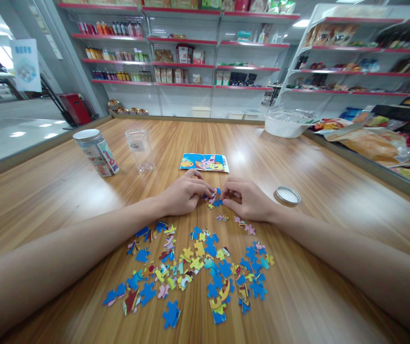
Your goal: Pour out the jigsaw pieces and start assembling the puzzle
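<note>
My left hand [185, 192] is closed, its fingertips pinched on a small cluster of jigsaw puzzle pieces [215, 203]. From the other side my right hand [246, 198] grips the edge of the same cluster, thumb and fingers curled in. The fingers partly cover these pieces. Just behind them lies a picture card [204, 163] with a blue cartoon scene. A few pink pieces [245, 225] lie below my right hand. Nearer to me, many loose blue, yellow and red puzzle pieces [211, 248] are spread over the wooden table [93, 282].
At the left stand a printed jar with a lid [96, 153] and a clear plastic jar [141, 150]. A round metal lid [287, 195] lies right of my right hand. A white basket [285, 125] stands at the back right, and packaged snacks [380, 143] lie beyond the right edge.
</note>
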Demonstrator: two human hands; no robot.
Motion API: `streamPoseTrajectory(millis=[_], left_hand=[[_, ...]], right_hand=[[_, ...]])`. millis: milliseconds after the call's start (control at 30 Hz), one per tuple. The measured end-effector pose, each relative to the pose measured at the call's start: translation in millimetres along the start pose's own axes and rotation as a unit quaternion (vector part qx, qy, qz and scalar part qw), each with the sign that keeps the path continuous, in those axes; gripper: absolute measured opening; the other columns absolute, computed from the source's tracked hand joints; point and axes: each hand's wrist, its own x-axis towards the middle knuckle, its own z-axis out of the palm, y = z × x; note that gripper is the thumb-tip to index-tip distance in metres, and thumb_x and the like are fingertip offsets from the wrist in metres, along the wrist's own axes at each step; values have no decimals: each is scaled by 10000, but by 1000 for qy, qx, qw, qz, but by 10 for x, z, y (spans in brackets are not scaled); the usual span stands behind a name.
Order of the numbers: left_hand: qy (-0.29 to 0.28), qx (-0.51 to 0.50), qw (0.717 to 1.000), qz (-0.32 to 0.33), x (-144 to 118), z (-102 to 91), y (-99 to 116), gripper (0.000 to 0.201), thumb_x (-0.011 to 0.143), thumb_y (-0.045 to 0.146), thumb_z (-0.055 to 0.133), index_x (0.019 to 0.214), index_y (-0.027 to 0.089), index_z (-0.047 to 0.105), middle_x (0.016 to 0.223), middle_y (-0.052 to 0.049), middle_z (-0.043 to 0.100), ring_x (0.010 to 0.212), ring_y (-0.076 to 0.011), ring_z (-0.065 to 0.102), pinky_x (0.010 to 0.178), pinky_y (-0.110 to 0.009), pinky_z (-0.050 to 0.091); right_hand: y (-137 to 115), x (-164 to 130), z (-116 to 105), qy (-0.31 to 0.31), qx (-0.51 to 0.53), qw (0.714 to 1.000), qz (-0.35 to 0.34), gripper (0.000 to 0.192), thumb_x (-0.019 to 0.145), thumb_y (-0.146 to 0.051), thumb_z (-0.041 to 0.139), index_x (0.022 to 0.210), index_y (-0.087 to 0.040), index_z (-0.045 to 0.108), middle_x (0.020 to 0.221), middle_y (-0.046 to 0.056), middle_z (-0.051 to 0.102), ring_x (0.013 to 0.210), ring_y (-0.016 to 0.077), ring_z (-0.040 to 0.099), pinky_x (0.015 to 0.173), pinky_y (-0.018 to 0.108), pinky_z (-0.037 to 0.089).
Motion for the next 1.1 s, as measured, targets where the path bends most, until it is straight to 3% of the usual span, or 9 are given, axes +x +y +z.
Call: streamPoseTrajectory(millis=[533,667,833,1100], left_hand=[[-9,-9,1000,-3,-23,12,-44,459,769,-51,460,1013,203,752,1055,-9,754,1035,-235,503,969,-459,456],[-16,-14,1000,-6,-21,3,-38,465,762,-52,455,1017,201,751,1063,-17,751,1038,-236,494,975,-464,448],[-26,-17,999,-36,-18,-20,-2,518,724,-72,434,1049,194,736,1061,-24,747,1024,-227,488,961,-448,455],[-44,-17,998,-40,-14,-47,-11,500,739,-76,447,1026,210,740,1088,-6,746,998,-220,505,955,-436,439]], right_hand=[[57,-21,40,-8,16,993,-115,183,885,-198,619,1006,-183,756,811,39,567,708,132,542,646,279,439],[46,-26,41,0,12,993,-116,242,876,-193,618,1085,-174,740,809,40,564,689,130,534,634,283,439],[1,-15,24,41,18,997,-66,148,872,-210,635,941,-155,753,746,28,565,602,108,485,568,260,401],[55,-25,52,17,-3,994,-106,169,903,-240,617,952,-186,770,770,46,603,642,126,514,610,279,423]])
